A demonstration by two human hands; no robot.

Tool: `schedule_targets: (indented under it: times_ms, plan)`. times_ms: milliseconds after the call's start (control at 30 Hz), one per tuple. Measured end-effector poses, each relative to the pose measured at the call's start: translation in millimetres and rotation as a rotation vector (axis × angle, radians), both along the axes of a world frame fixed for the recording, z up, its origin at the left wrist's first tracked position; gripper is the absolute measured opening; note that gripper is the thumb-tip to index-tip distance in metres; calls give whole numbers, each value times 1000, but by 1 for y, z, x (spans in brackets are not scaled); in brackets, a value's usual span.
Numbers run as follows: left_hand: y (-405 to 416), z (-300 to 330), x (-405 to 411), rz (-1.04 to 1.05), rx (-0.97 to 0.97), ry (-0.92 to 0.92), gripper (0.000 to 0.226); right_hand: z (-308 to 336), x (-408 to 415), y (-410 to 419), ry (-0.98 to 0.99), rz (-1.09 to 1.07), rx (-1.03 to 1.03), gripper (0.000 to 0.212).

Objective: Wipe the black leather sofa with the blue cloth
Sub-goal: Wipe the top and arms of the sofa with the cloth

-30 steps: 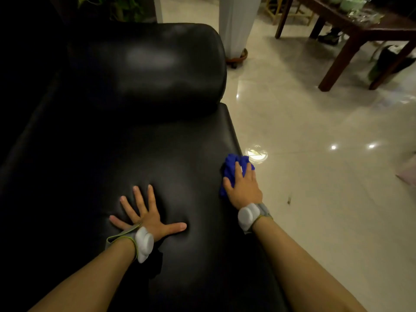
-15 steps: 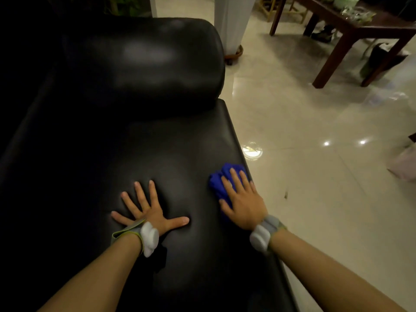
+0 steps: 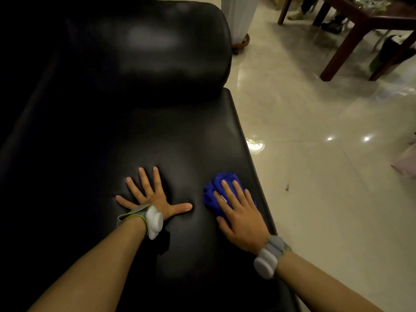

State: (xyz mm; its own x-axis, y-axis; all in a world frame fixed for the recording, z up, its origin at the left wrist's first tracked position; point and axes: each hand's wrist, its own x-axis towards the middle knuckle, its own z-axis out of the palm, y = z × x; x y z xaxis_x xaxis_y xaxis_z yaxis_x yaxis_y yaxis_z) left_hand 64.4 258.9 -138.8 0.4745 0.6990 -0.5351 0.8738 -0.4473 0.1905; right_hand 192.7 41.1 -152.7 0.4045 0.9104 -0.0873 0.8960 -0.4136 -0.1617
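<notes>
Brightness: dim overall; the left of the frame fell to near black.
Glare: a soft sheen lay on the sofa point(image 3: 157, 122) backrest, top centre; lamp spots shone on the floor point(image 3: 315, 176), right.
Distortion: wide-angle bending at the edges.
Focus: fairly sharp centre, softer upper right.

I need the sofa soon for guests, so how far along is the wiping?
Done: cannot tell; no wiped patch shows. In hand: the right hand presses the bunched blue cloth flat near the right edge of the black leather sofa, while the left hand braces, fingers spread. Left: likely the rounded black cushion.
</notes>
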Motion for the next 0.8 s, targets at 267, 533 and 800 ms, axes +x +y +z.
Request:
schedule_targets:
  times_ms: [267, 533, 800]
  plan:
    - [2, 0, -2, -1, -30, -15, 157, 7, 74, 26, 230, -494, 25, 63]
    - [2, -2, -3, -9, -4, -8, 158, 4, -15, -14, 29, -92, 86, 67]
    - [2, -2, -4, -9, 0, 10, 159, 15, 41, 14, 94, -324, -47, 65]
